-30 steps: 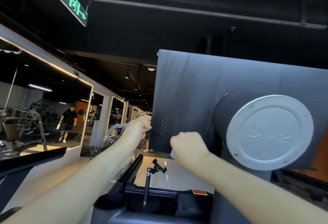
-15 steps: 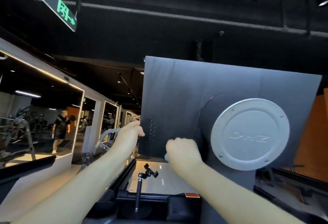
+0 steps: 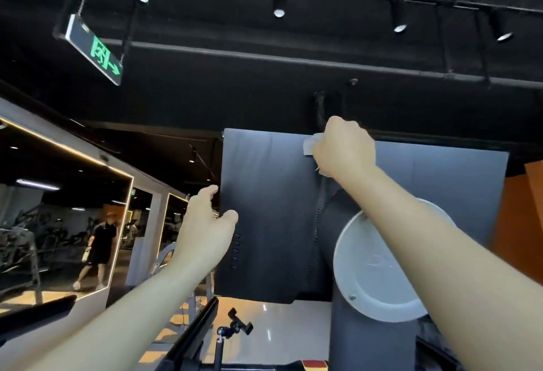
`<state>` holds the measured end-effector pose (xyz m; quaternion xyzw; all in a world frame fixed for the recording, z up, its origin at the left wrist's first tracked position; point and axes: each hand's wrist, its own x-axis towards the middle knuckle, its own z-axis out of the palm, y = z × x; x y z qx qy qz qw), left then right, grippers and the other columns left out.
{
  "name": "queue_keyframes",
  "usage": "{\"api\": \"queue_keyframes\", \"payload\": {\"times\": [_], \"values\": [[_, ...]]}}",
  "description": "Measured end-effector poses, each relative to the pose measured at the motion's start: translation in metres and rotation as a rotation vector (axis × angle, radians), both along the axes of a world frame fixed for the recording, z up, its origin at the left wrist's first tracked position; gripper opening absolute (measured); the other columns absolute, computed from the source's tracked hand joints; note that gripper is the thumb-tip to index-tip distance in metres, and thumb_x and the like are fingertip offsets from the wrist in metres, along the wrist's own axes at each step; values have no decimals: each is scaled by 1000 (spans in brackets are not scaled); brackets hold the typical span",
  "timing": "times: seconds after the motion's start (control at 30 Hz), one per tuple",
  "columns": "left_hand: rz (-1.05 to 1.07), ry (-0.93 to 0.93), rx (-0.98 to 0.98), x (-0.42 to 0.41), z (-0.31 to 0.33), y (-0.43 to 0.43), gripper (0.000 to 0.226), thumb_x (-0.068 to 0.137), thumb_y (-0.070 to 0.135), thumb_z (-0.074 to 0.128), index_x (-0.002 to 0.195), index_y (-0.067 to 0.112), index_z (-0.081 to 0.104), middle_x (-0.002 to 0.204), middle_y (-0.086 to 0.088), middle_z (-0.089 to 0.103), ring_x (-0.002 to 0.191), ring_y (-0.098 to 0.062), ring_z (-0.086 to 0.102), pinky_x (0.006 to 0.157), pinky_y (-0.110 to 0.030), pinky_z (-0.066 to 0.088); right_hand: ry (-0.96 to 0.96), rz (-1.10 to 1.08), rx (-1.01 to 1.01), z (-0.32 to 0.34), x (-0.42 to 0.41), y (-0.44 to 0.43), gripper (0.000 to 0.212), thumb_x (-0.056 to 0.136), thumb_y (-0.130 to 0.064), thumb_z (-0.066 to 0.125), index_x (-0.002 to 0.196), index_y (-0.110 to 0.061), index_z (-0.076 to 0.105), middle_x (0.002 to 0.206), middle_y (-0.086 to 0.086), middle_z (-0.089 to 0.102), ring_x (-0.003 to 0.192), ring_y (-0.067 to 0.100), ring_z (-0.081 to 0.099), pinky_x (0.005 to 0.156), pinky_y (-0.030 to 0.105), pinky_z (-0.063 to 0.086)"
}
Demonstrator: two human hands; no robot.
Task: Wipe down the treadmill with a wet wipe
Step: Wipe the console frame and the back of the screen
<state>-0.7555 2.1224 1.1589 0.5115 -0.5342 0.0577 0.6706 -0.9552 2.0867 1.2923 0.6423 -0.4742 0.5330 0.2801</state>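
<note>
Glossy pale floor (image 3: 288, 329), light reflections, grey treadmill post (image 3: 370, 338) beside it

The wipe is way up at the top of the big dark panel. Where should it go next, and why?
Probably straight down. The right hand holds the wet wipe against the panel at its top edge, so most of the bare surface lies below it. The left hand grips the panel's left edge, steadying it for a downward stroke.

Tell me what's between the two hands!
Only bare dark panel, in the head view. The left hand grips its edge; the right hand presses the wet wipe near its top.
</note>
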Motion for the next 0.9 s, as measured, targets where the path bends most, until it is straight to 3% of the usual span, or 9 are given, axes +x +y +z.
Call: {"api": "queue_keyframes", "payload": {"times": [0.1,0.17,0.23,0.43,0.5,0.67,0.77,0.9], "values": [[250,-306,-219,-3,22,2,66,93,13,64,153,21,38,161,0,35,148,-21,34,117,-40,32,113,173,-20,-21,34,-7,13,89,-6,53,89,-12,42,71,0,38,74,30,42,58,36,31],[410,-587,-312,-5,41,-2,68,87,8,60,152,12,41,162,-7,34,151,-23,29,123,-41,24,344,257,-29,-21,55,-4,14,89,-6,58,92,-13,46,72,0,46,74,29,50,54,35,29],[505,-754,-354,-6,61,-6,72,84,6,58,153,7,40,163,-12,33,153,-27,26,127,-43,20,423,287,-78,-8,54,-1,12,87,-7,60,93,-14,52,79,1,56,78,29,58,58,36,37],[533,-873,-212,5,90,-9,73,85,21,46,156,9,35,162,-8,37,152,-26,29,128,-44,18,-99,87,55,19,-42,-12,11,86,-18,60,89,-9,55,89,11,59,80,35,51,70,36,43],[484,-880,-185,7,91,-10,76,85,18,51,158,11,31,165,-6,31,155,-23,23,128,-40,15,-119,88,84,19,-41,-10,19,88,-25,60,82,-10,51,84,9,59,80,34,53,69,35,41],[462,-906,-182,19,98,-6,78,84,5,51,159,11,31,166,-5,30,155,-21,21,127,-36,13,250,153,39,2,44,12,22,90,-10,59,79,-14,40,73,1,41,77,28,48,56,34,32],[482,-933,-189,23,102,-6,77,82,3,50,158,9,35,164,-7,33,154,-22,25,127,-39,15,468,94,67,-23,55,15,32,91,-15,60,72,-16,34,72,1,36,78,28,47,67,35,36],[568,-985,-159,13,87,-8,78,83,14,54,157,5,30,165,-13,28,154,-30,22,125,-48,23,715,-120,183,-69,43,0,35,82,-24,75,78,-17,41,75,-2,41,75,27,52,65,31,40]]}}
